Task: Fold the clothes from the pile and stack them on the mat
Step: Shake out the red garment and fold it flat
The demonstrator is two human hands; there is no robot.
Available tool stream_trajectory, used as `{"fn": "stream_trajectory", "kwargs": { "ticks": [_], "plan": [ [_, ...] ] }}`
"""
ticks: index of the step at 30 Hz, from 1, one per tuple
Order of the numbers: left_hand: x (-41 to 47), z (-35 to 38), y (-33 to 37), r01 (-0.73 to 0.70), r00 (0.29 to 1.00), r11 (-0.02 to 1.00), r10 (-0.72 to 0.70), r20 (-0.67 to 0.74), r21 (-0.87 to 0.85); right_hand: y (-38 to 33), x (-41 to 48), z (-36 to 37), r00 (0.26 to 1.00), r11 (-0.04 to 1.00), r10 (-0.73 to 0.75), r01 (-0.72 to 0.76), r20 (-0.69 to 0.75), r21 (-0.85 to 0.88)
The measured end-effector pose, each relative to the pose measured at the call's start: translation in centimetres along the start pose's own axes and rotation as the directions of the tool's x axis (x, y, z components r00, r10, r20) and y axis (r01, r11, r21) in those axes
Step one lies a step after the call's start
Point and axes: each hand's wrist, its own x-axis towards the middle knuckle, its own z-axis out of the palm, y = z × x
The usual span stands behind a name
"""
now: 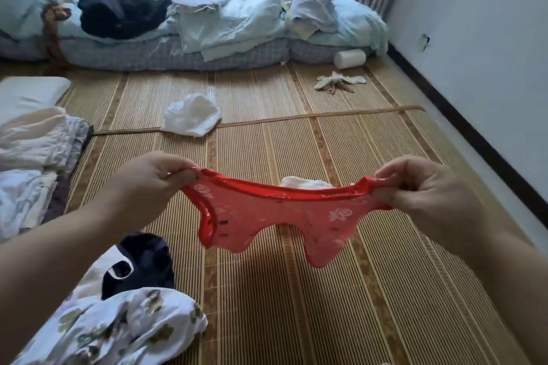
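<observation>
Both hands pinch the red underwear point(275, 216) stretched between them: left hand point(154, 184) clamped on one waistband end, right hand point(427, 187) on the other, above the mat point(355, 290).

Nothing actually readable here, tbh. The red underwear point(275, 216) has white print on it. On the right it's flowery shapes, and near the left end of the waistband there are squiggles that might be letters, but it's too blurry to make out.
</observation>
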Motion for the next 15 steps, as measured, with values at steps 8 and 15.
{"fn": "stream_trajectory", "kwargs": {
  "ticks": [8,15],
  "plan": [
    [1.5,2.4,1.5,0.21,0.973,0.954,-0.183,0.142,-0.212,0.4,-0.1,-0.3,0.998,0.966,0.031,-0.042,-0.048,-0.256],
    [2.4,2.6,2.9,0.292,0.954,0.776,-0.197,0.224,-0.559,1.1,-0.3,-1.6,0.992,0.954,0.097,-0.117,-0.083,-0.275]
  ]
}}
